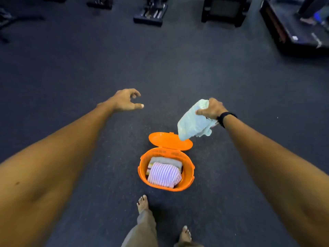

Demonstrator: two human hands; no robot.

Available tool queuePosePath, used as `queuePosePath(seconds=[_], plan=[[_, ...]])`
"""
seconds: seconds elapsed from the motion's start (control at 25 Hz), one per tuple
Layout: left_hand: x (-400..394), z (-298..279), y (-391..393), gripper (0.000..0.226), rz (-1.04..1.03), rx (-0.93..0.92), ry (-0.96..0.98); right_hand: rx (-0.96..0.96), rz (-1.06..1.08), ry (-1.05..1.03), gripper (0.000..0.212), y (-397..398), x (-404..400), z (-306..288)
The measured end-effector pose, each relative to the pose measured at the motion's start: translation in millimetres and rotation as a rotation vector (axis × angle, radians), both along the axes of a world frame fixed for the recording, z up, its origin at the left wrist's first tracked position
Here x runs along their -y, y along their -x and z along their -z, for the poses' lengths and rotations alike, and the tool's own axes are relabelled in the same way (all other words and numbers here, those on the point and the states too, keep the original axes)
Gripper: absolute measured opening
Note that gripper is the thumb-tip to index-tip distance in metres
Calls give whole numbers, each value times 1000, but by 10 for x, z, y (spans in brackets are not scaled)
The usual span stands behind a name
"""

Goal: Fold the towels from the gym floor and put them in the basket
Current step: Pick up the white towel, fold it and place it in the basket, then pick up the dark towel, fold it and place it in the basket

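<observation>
The right hand (211, 108) is clamped on a pale mint-white towel (193, 122), thumb and fingers pinching its bunched upper end. The cloth hangs crumpled below and to the left of the hand, towards seven o'clock, and its lowest corner overlaps the far right edge of the basket's lid in the view. A black band (224, 118) circles the right wrist just behind the hand.

The left hand (127, 100) is held out in the air at about ten o'clock from the basket, well apart from the towel. It holds nothing: the fingers are loosely curled and the thumb sticks out to the right, leaving an open gap between them.

Below and between the two hands, an orange basket (142, 168) stands on the dark gym floor (160, 68). Its oval lid (165, 140) is flipped open and lies back at the basket's twelve o'clock side. Inside, a folded towel with pink and white stripes (163, 174) lies on top, with a folded grey towel (166, 161) behind it at twelve o'clock and a sliver of yellowish cloth at its left edge.

At six o'clock from the basket are the person's two bare feet, the left foot (142, 204) nearer the basket, the right foot (185, 234) further back, with khaki trouser legs (142, 230) above them. Dark gym machines (151, 13) line the far edge of the floor at twelve o'clock, blurred.
</observation>
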State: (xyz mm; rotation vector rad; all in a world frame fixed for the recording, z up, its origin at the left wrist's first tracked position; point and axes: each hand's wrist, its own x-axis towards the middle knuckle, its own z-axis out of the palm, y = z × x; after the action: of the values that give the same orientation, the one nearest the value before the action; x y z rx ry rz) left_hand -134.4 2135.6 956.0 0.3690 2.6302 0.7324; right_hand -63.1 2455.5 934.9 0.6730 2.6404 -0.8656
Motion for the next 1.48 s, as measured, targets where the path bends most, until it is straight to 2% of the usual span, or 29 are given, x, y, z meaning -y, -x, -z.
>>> queuePosePath(seconds=[0.12, 0.28, 0.4, 0.52, 0.6, 0.64, 0.72, 0.8, 0.88, 1.0, 1.12, 1.32, 1.48], plan=[[-37, 679, 334, 52, 59, 83, 20, 122, 19, -63, 75, 61, 92, 740], [-185, 1800, 564, 50, 139, 213, 50, 282, -22, -155, 65, 30, 116, 1909], [-283, 2727, 632, 50, 196, 265, 95, 447, -137, -173, 67, 7, 55, 2854], [-374, 3724, 626, 50, 213, 370, 92, 603, -294, -97, 69, 157, -80, 3919], [-452, 4343, 599, 49, 233, 388, 91, 676, -372, -98, 84, 295, -152, 4613], [-498, 4626, 566, 48, 252, 378, 93, 690, -407, -156, 91, 329, -160, 4914], [-615, 5226, 494, 50, 292, 354, 105, 611, -423, -337, 85, 368, -161, 5527], [-701, 5726, 399, 53, 331, 387, 126, 488, -344, -359, 70, 337, -157, 5966], [-745, 5999, 333, 56, 353, 452, 133, 418, -285, -332, 66, 279, -214, 6167], [-790, 6025, 321, 58, 350, 445, 140, 380, -245, -306, 68, 243, -381, 6118], [-837, 5616, 441, 60, 304, 379, 122, 336, -194, -213, 70, 342, -537, 5684], [-855, 4217, 801, 62, 168, 243, 71, 190, -212, -40, 72, 845, -606, 4269], [-861, 2668, 1161, 64, 79, 112, 41, 33, -194, 38, 72, 1435, -611, 2651]])
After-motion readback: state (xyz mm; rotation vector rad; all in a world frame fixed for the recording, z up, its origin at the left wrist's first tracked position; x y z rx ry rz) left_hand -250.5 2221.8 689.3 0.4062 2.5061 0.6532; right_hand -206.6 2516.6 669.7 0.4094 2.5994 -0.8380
